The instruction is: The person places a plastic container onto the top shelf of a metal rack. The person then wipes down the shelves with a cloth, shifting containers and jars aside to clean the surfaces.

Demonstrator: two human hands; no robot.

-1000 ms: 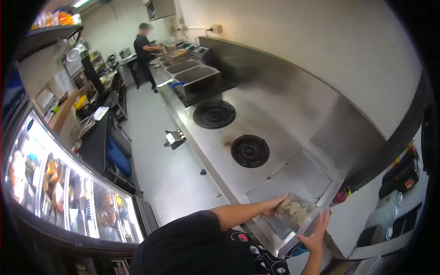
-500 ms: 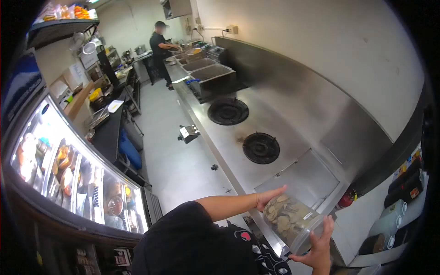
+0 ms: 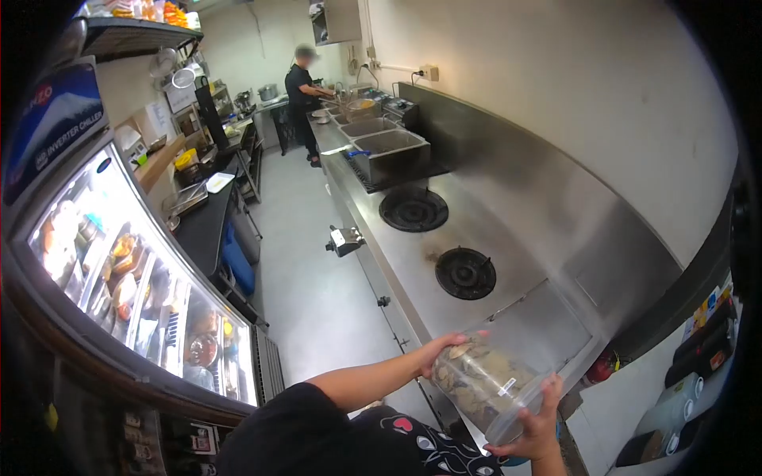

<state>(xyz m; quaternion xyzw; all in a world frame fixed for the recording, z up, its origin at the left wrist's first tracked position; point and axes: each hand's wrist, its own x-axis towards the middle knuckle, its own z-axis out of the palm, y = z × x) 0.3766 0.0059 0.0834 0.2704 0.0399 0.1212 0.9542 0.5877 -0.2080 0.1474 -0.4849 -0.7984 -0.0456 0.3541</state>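
Note:
A clear plastic jar (image 3: 480,377) lies tilted between my two hands, holding flat brownish pieces whose kind I cannot make out. A small white label shows on its side. My left hand (image 3: 443,349) grips the far end, its fingers partly hidden behind the jar. At the near end, my right hand (image 3: 538,428) is clasped around the wide, pale rim or lid. The jar is above the front edge of the steel cooking counter (image 3: 397,278).
Two black burners (image 3: 465,273) and steel bins (image 3: 389,151) line the counter. A lit glass-front chiller (image 3: 151,293) stands at left. A person in black (image 3: 302,99) works at the far end. Several bottles and jugs (image 3: 683,393) stand at lower right. A pale floor aisle (image 3: 290,238) runs between.
My hands have moved the jar slightly left in view and rolled it, so its white label faces up more. The whole view has shifted, showing more of the chiller.

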